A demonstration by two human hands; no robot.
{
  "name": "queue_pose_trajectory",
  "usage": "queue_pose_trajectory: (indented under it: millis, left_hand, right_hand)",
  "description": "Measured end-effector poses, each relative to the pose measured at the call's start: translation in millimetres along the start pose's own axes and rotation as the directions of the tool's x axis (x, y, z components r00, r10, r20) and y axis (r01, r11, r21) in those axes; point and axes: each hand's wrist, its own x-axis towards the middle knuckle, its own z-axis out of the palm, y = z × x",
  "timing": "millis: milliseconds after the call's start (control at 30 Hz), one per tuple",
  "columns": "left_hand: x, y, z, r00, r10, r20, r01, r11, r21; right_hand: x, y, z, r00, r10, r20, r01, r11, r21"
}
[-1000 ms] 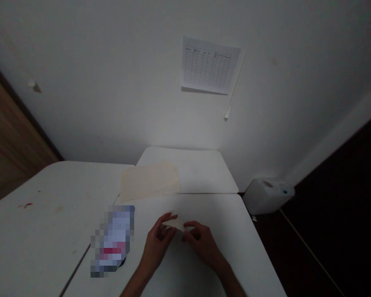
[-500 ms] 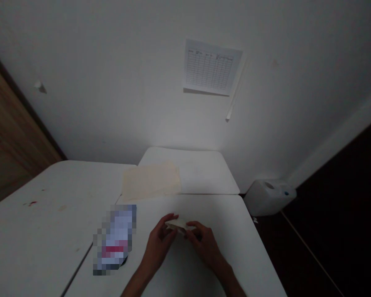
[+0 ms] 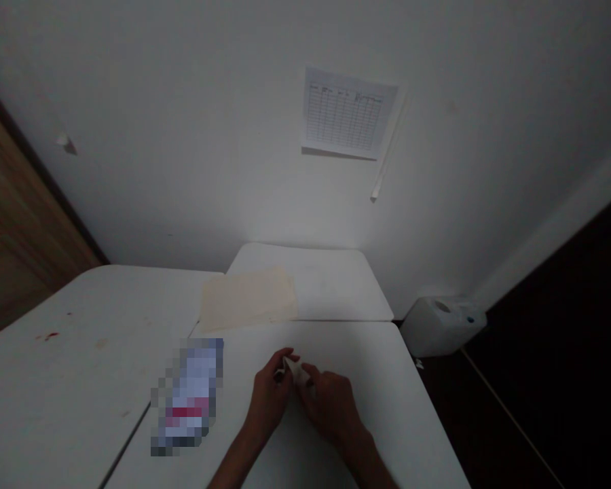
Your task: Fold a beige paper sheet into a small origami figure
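In the head view, the left hand (image 3: pixel 269 401) and right hand (image 3: pixel 330 407) pinched a small folded paper (image 3: pixel 295 370) at lower centre, gripping it between 2 sets of fingertips over the white table (image 3: pixel 56 380). A pale sheet (image 3: pixel 247 299) lay above them. The pixelated packet (image 3: pixel 188 401) at their left had an unreadable label, as did the wall chart (image 3: pixel 349 112).

Our folded pale paper (image 3: pixel 295 371) has gone from a wide, flat wedge to a narrower, more pointed shape, now tilted up. Our left hand (image 3: pixel 269 401) and right hand (image 3: pixel 330 407) have drawn closer together around it.
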Motion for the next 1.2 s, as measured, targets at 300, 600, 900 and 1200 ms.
queue_pose_trajectory:
  millis: [300,600,900,1200]
  left_hand:
    - [4.7,5.1,-1.4,0.998,0.049,0.024,-0.051,0.996,0.075]
    - [3.0,8.6,2.4,0.998,0.018,0.056,-0.023,0.995,0.102]
    - [4.9,-18.0,5.5,0.994,0.100,-0.038,-0.087,0.961,0.262]
    - [8.2,-36.3,-10.1,0.991,0.131,0.015,-0.130,0.945,0.299]
  right_hand:
    - [-2.0,-1.0,-3.4,1.000,0.003,-0.003,-0.003,0.990,0.142]
    - [1.7,5.7,7.9,0.997,0.080,-0.020,-0.078,0.993,0.085]
    - [4.2,1.2,9.3,0.990,0.126,-0.060,-0.119,0.986,0.116]
    - [0.9,16.2,9.0,0.962,0.265,-0.072,-0.249,0.952,0.177]
